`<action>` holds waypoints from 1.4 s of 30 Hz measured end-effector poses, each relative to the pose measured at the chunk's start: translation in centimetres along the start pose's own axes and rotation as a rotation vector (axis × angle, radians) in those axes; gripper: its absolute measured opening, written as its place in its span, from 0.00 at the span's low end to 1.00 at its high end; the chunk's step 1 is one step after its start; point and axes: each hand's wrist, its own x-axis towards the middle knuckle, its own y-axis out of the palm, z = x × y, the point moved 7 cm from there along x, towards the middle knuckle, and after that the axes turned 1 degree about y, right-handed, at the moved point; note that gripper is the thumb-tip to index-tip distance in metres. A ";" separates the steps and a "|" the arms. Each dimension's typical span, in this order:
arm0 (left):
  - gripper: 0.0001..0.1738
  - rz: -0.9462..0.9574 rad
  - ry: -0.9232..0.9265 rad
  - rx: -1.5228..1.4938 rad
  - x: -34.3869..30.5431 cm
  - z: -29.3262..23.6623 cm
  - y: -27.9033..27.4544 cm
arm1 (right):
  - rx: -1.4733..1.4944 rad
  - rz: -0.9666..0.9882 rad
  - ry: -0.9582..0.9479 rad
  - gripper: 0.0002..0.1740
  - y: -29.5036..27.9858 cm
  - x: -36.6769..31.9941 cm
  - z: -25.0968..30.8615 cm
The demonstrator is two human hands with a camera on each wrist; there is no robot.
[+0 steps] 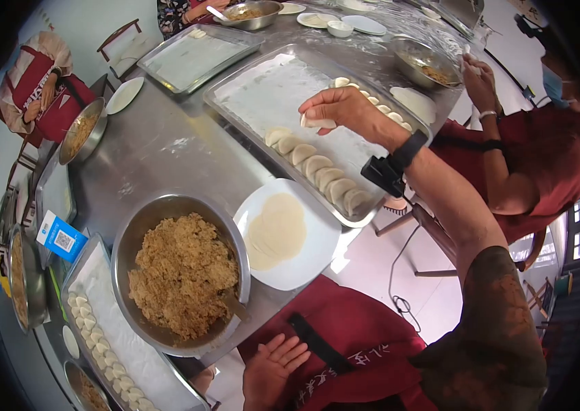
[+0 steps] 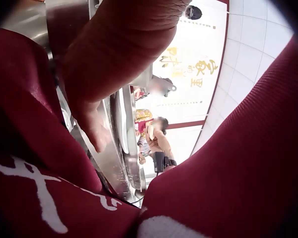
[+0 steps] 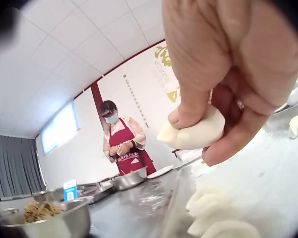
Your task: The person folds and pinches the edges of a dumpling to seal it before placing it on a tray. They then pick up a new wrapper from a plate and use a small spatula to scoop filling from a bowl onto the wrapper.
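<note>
My right hand (image 1: pixel 348 113) pinches a folded dumpling (image 3: pixel 196 131) between thumb and fingers, above a metal tray (image 1: pixel 238 99) with a whitish lining. Below and nearer to me, a row of overlapping dumplings (image 1: pixel 316 166) lies along the tray's near side; a second row (image 1: pixel 372 101) runs along its right end. Low in the head view, my left hand (image 1: pixel 269 370) is by the red apron (image 1: pixel 344 308), palm turned up and fingers straight, holding nothing. In the left wrist view, the left thumb and palm (image 2: pixel 124 49) fill the upper part, with apron cloth around.
A white plate (image 1: pixel 324 240) holds round dough wrappers (image 1: pixel 279 229). Beside it stands a steel bowl (image 1: pixel 122 240) of brown filling (image 1: pixel 180 270) with a utensil handle. Another dumpling tray (image 1: pixel 146 342) lies left of it, near a blue QR-code card (image 1: pixel 62 236). People (image 1: pixel 46 85) stand or sit around the table.
</note>
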 end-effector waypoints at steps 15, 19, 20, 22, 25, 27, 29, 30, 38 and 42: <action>0.29 0.070 -0.089 -0.003 2.1 0.8 -0.6 | -0.099 0.185 -0.032 0.07 5.2 12.0 -5.3; 0.28 0.111 -0.050 -0.006 2.4 0.6 -0.6 | -0.240 0.214 -0.141 0.07 6.5 12.3 -5.4; 0.28 0.121 -0.044 -0.017 2.4 0.6 -0.7 | -0.220 0.226 -0.144 0.07 6.7 12.4 -5.5; 0.27 0.127 -0.040 -0.032 2.5 0.6 -1.0 | -0.181 0.251 -0.151 0.08 7.2 12.5 -5.7; 0.27 0.124 -0.040 -0.047 2.8 0.8 -1.5 | -0.227 0.255 -0.154 0.08 7.4 12.5 -5.6; 0.27 0.134 -0.037 -0.055 3.0 0.9 -1.8 | -0.233 0.269 -0.159 0.08 7.3 12.6 -5.6; 0.27 0.114 -0.052 -0.080 3.2 1.2 -2.4 | -0.245 0.280 -0.159 0.08 7.3 12.7 -5.6; 0.27 0.105 -0.058 -0.093 3.2 1.1 -2.2 | -0.254 0.285 -0.158 0.08 7.3 12.7 -5.6; 0.27 0.025 -0.007 0.049 3.1 0.3 -0.9 | -0.328 0.216 -0.261 0.13 7.0 11.5 -4.9; 0.26 0.142 0.056 -0.014 2.5 -0.2 0.5 | -0.444 0.132 -0.272 0.14 5.7 9.2 -3.2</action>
